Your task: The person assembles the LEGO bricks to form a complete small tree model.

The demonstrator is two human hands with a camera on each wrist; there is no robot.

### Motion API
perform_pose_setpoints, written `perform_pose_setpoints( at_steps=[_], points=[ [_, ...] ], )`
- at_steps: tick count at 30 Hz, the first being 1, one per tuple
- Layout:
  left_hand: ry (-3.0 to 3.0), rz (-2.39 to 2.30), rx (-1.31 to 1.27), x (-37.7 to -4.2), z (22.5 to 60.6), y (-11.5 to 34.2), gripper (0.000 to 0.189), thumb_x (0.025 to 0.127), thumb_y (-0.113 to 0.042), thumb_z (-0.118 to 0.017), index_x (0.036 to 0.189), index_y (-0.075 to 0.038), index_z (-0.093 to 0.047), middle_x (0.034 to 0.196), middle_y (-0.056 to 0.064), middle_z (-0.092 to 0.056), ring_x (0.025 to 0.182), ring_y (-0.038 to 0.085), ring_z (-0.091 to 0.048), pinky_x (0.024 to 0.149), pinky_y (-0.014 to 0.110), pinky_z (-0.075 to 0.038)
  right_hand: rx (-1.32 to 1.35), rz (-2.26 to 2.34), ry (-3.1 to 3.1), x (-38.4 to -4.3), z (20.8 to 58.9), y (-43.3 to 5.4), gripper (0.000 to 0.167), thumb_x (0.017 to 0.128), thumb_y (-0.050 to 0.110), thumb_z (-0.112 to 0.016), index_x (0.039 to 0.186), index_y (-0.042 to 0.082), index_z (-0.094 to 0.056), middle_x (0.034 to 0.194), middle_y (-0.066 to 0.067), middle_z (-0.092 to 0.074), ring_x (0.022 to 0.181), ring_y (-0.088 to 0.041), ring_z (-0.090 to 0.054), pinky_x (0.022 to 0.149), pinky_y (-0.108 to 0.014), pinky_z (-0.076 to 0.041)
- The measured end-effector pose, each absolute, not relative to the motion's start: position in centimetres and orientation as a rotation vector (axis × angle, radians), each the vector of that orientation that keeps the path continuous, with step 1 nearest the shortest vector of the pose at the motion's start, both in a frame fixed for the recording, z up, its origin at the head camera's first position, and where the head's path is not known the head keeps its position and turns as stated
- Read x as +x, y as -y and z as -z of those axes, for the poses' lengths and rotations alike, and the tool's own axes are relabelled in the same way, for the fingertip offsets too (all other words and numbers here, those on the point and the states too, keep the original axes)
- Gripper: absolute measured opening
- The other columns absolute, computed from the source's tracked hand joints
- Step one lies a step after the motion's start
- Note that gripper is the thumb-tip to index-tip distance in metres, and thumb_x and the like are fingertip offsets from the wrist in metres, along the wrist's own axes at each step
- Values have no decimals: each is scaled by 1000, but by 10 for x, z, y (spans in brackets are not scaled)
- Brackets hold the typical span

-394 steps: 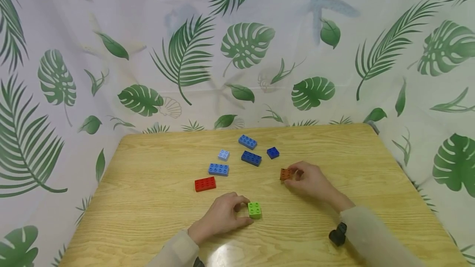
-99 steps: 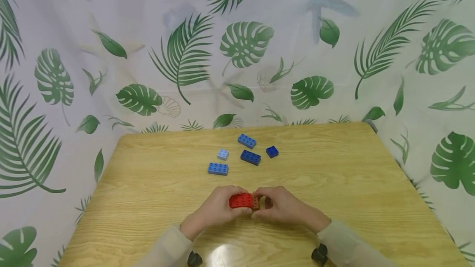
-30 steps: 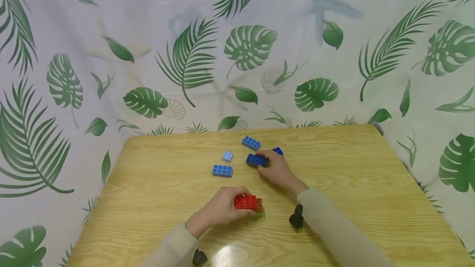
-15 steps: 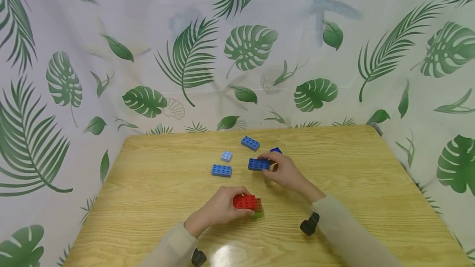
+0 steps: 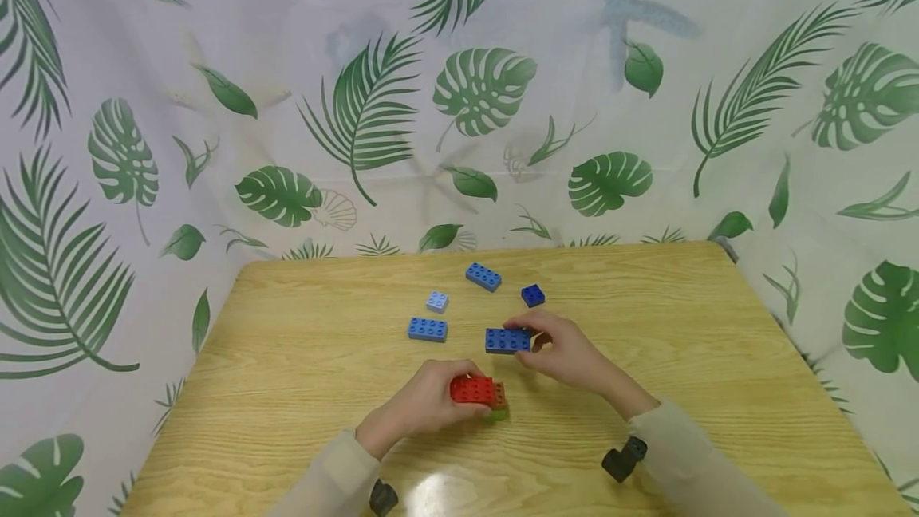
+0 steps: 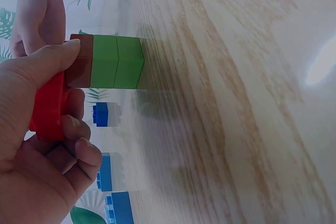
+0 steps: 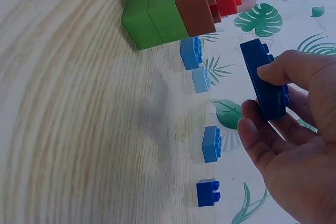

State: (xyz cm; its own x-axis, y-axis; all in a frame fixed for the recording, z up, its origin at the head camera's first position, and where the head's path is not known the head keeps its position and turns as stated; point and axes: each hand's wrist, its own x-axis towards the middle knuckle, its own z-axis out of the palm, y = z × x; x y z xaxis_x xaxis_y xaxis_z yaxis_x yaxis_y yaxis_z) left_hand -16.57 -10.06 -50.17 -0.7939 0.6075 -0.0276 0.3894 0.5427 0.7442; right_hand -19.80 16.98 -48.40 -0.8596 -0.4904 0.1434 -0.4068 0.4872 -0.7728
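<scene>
Dark blue brick (image 5: 506,341) is up off the wooden table (image 5: 301,325), near the red brick (image 5: 471,391). Right hand (image 5: 570,353) pinches it at one end, thumb and fingers parted by its width. Left hand (image 5: 427,401) grips the red brick, fingers curled; this sits offset on a brown brick (image 7: 194,11), that on two green bricks (image 7: 167,14).

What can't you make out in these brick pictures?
Head view: left end of the red brick, hidden by the left hand.
Head view: most of the green bricks, beneath the brown brick and red brick.
Left wrist view: fingertips of the right hand, behind the left hand.
Right wrist view: much of the left hand, cut off by the top edge.
</scene>
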Motion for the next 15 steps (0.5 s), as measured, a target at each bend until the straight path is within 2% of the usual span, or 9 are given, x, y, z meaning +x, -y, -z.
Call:
perform_pose_setpoints(
  at_steps=[15],
  points=[
    [-2489,-1122,822,-165,501,100,32,90,-34,-85,114,-16,-73,104,1,-75,85,0,-63,74,20,-54,-835,1299,-2538,-172,484,-184,41,95,9,-76,135,6,-68,130,-11,-69,108,-17,-65,88,-40,-60]
  ],
)
